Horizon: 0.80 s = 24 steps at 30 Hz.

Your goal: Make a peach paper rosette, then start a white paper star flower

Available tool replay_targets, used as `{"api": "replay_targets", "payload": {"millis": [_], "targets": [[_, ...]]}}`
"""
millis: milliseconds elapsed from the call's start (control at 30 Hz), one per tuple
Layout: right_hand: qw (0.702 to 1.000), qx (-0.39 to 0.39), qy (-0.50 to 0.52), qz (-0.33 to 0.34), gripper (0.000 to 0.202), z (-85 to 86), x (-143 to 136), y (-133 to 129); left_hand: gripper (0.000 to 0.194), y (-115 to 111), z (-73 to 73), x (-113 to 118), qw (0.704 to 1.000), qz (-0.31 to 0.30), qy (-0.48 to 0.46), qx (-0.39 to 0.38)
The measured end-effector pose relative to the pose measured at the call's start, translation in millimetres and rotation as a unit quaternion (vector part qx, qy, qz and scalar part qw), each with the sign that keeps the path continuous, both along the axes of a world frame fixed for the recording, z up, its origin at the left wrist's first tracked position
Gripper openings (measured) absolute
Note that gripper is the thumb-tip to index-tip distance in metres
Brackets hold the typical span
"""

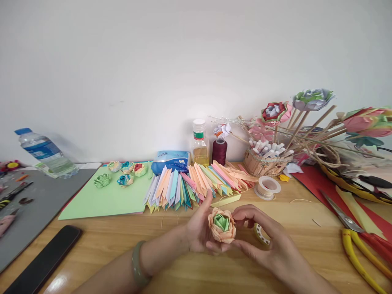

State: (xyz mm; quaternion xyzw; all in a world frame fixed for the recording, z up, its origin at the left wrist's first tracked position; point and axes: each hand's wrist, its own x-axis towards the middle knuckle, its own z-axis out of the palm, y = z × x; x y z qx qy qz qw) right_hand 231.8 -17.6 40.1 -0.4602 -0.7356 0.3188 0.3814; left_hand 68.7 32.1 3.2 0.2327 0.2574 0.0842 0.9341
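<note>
A folded paper flower (222, 225), peach outside with a green centre, is held up above the wooden table. My left hand (200, 224) cradles it from the left and below, its thumb raised and the fingers curled under the petals. From the right, my right hand (269, 241) touches the petals with bent fingers and thumb, closed round that edge. Behind my hands lie folded paper strips (176, 190) in many colours. A roll of dotted tape (262, 234) sits partly hidden behind my right hand.
Several finished paper flowers (125, 179) rest on green paper (101, 200) at the left. A phone (45, 257) lies front left. Yellow-handled scissors (352, 241) lie at the right. Bottle (200, 151), thread cone (219, 152), thread spool (267, 188) and basket (266, 163) stand behind.
</note>
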Motion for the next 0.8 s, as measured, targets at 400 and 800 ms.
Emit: {"api": "replay_targets", "payload": {"millis": [400,800], "targets": [[0.997,0.036,-0.042,0.044,0.039,-6.9,-2,-1,0.091,-3,0.4,1,1.000,0.006,-0.008,0.012],[0.982,0.165,-0.093,0.015,0.040,-23.2,7,6,0.057,-10,-1.8,12,0.975,0.186,-0.062,0.101]]}}
